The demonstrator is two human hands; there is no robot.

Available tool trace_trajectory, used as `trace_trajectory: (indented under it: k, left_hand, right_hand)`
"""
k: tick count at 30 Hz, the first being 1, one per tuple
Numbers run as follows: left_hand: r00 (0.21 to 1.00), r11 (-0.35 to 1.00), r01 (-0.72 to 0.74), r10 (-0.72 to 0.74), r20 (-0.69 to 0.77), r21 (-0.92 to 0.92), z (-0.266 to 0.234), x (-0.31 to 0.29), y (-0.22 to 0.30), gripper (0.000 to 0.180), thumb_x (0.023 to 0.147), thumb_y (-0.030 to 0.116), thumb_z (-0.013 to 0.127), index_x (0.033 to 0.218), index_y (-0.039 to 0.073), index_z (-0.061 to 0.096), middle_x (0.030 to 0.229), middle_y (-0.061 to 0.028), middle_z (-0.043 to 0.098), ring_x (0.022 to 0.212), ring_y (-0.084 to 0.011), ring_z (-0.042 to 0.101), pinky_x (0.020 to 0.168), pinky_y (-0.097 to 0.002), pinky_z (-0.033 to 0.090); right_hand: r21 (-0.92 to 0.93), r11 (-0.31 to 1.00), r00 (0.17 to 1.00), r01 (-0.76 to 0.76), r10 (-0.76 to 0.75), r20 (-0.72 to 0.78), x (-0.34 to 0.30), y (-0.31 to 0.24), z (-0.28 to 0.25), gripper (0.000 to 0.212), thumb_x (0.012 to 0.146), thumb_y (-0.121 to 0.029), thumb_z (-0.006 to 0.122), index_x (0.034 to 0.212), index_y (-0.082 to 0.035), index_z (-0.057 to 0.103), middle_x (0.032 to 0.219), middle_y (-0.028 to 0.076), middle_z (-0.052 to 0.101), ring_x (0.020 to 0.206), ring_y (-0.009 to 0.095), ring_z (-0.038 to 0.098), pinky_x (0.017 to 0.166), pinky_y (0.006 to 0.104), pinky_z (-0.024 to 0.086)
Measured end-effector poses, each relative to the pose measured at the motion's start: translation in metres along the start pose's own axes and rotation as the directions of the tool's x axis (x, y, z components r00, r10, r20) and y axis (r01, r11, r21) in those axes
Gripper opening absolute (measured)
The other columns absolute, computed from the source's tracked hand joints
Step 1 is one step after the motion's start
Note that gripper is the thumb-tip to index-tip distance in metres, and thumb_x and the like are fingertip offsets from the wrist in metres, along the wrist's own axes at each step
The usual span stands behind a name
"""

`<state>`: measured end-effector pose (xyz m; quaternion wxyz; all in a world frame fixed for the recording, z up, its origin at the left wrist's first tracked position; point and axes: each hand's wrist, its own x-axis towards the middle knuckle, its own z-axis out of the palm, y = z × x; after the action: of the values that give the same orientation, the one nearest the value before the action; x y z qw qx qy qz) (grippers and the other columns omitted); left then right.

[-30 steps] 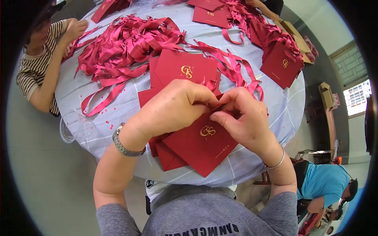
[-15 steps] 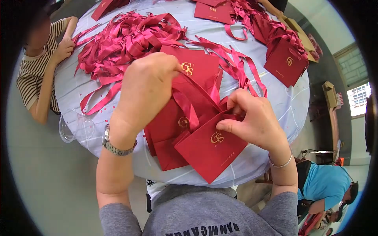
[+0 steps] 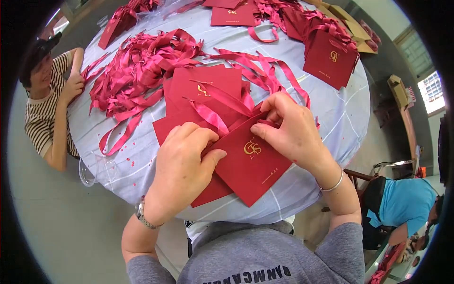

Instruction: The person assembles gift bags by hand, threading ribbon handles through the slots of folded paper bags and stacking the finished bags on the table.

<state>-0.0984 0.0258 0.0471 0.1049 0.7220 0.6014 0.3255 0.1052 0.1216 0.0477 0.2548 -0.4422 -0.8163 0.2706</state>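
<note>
A red paper gift bag [image 3: 253, 163] with gold lettering is tilted between my hands at the near side of the table. My left hand [image 3: 187, 165] pinches its left top corner between thumb and fingers. At the right top corner, the thumb and fingers of my right hand [image 3: 291, 130] close on the bag's edge. Pink ribbon handles [image 3: 208, 116] rise from the bag's mouth. More red bags [image 3: 208, 78] lie flat beneath and behind it, partly hidden by my hands and the held bag.
A heap of pink ribbons [image 3: 142, 71] lies at the far left, with a stack of red bags [image 3: 331, 59] at the far right. A clear plastic container [image 3: 97, 169] sits by the left edge. Across the table's white cover [image 3: 135, 170] a person in a striped shirt [image 3: 45, 118] leans in.
My left hand has come down from the raised ribbon handle to the bag's left top corner. My right hand stays on the right corner. The view has shifted slightly.
</note>
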Motion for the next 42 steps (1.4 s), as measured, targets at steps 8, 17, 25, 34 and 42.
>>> trace_trajectory:
  k: [8, 17, 25, 34, 42]
  left_hand:
    - [0.993, 0.982, 0.116, -0.119, -0.013, -0.147, 0.011, 0.006, -0.006, 0.014, 0.073, 0.001, 0.072, 0.083, -0.001, 0.062, 0.077, -0.0063, 0.059, 0.069, -0.0158, 0.058, 0.061, -0.0282, 0.046]
    - [0.906, 0.863, 0.423, -0.399, 0.142, -0.274, 0.0, 0.024, -0.021, 0.016, 0.074, 0.007, 0.067, 0.082, -0.006, 0.063, 0.079, -0.0139, 0.064, 0.07, -0.0196, 0.061, 0.066, -0.0324, 0.049]
    - [0.9, 0.865, 0.435, -0.408, 0.151, -0.25, 0.006, 0.026, -0.027, 0.017, 0.075, 0.008, 0.067, 0.082, -0.006, 0.063, 0.077, -0.0133, 0.065, 0.069, -0.0181, 0.061, 0.065, -0.0315, 0.049]
    - [0.89, 0.835, 0.456, -0.422, 0.174, -0.309, 0.007, 0.023, -0.039, 0.019, 0.074, 0.01, 0.069, 0.085, -0.005, 0.066, 0.071, -0.0092, 0.065, 0.064, -0.0136, 0.059, 0.061, -0.0298, 0.048]
    - [0.912, 0.859, 0.406, -0.358, 0.201, -0.31, 0.001, 0.024, -0.037, 0.021, 0.073, 0.007, 0.07, 0.09, -0.005, 0.067, 0.079, -0.0139, 0.067, 0.071, -0.0197, 0.063, 0.068, -0.0322, 0.051]
  right_hand:
    - [0.078, 0.997, 1.0, 0.012, -0.012, -0.004, -0.017, 0.006, -0.02, 0.04, 0.074, -0.001, 0.074, 0.111, -0.001, 0.058, 0.071, 0.003, 0.058, 0.065, 0.008, 0.057, 0.061, 0.0239, 0.046]
    - [0.385, 0.893, 0.972, -0.235, 0.211, 0.105, -0.059, 0.058, -0.072, 0.033, 0.084, 0.001, 0.063, 0.117, 0.0, 0.059, 0.075, -0.003, 0.055, 0.064, 0.004, 0.049, 0.056, 0.0195, 0.038]
    - [0.902, 0.432, 0.994, 0.0, -0.1, 0.047, -0.093, 0.089, -0.07, 0.036, 0.083, -0.013, 0.066, 0.115, 0.001, 0.059, 0.087, 0.007, 0.056, 0.068, 0.016, 0.05, 0.058, 0.0271, 0.038]
    - [0.88, 0.447, 0.987, 0.161, -0.063, -0.149, -0.097, 0.069, -0.059, 0.064, 0.083, -0.01, 0.069, 0.141, -0.001, 0.044, 0.088, 0.003, 0.053, 0.073, 0.013, 0.044, 0.061, 0.0241, 0.038]
    - [0.677, 0.598, 0.903, 0.429, -0.264, -0.338, -0.044, 0.037, -0.048, 0.051, 0.088, -0.057, 0.055, 0.076, -0.007, 0.056, 0.079, 0.001, 0.038, 0.069, 0.015, 0.035, 0.062, 0.0294, 0.033]
